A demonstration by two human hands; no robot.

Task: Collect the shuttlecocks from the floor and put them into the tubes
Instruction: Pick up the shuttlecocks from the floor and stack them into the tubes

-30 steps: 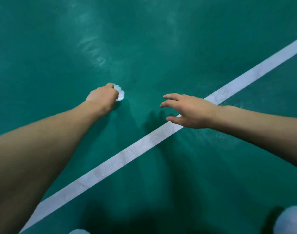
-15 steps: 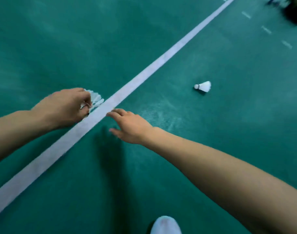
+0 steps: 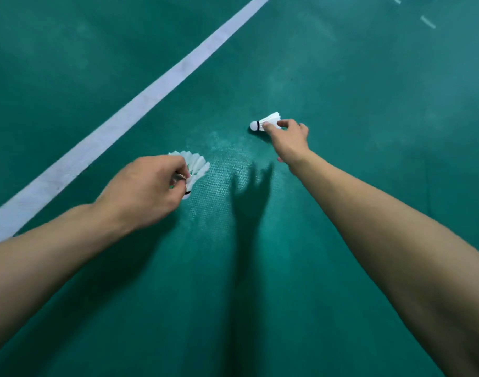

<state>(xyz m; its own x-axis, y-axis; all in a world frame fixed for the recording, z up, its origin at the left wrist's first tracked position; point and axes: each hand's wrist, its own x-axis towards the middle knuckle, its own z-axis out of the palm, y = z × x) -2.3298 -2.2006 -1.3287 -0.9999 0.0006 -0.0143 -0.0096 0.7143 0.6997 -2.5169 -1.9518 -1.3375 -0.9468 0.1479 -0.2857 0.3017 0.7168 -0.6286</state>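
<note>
1. My left hand [image 3: 148,191] is curled closed around a held shuttlecock [image 3: 196,170]; its white feather skirt fans out past my fingers, cork end pointing down toward me
2. My right hand [image 3: 288,140] reaches forward, thumb and forefinger pinching a second shuttlecock [image 3: 265,122] at the base of its feathers
3. That second shuttlecock lies on its side at the green court floor [image 3: 369,104], cork tip pointing left; I cannot tell whether it is lifted off the surface
4. A white boundary line [image 3: 140,104] runs diagonally across the floor, left of both hands
5. My arms cast shadows on the floor between them
</note>
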